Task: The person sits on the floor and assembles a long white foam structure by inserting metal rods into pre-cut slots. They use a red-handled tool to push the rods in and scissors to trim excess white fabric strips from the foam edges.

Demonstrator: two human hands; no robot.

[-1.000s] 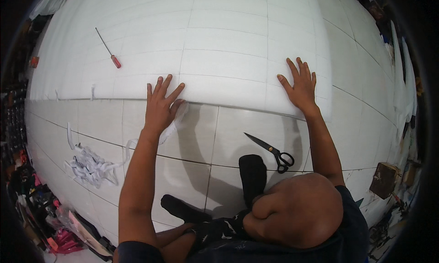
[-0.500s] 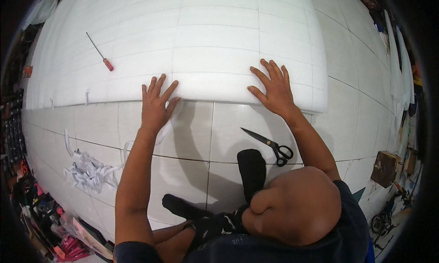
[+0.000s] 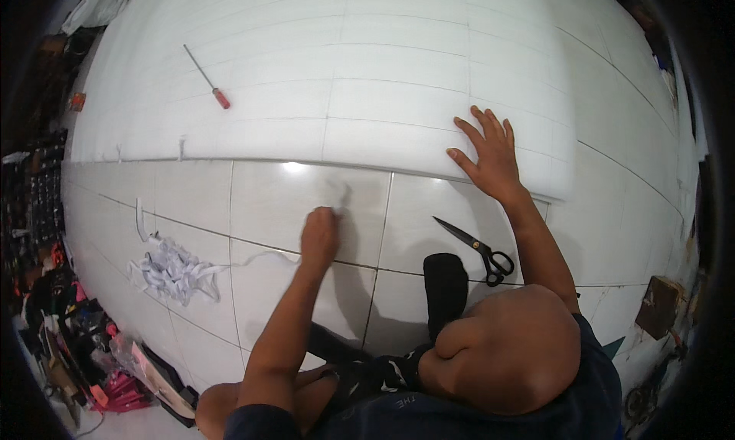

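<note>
My left hand [image 3: 320, 237] is closed above the tiles, short of the front edge of a thick white foam-like sheet [image 3: 398, 96] marked with a ruled grid. It grips a white fabric strip [image 3: 264, 255]; the strip's short end, blurred by motion, sticks out beyond my fingers. From my hand the strip trails left to a tangled white heap [image 3: 178, 272]. Fingers spread, my right hand [image 3: 491, 155] lies flat on the sheet near its front right corner. Black-handled scissors [image 3: 482, 252] rest on the floor below that hand, blades pointing up and left.
A screwdriver [image 3: 220, 97] with a red handle lies on the left part of the sheet. My black-socked foot [image 3: 444, 291] is beside the scissors. Assorted goods [image 3: 99, 363] crowd the lower left, and a brown box [image 3: 658, 308] stands at the right on the tiled floor.
My left hand has come off the sheet toward me, closing on the white strip. My right hand stays flat on the sheet. The whole view has shifted slightly.
</note>
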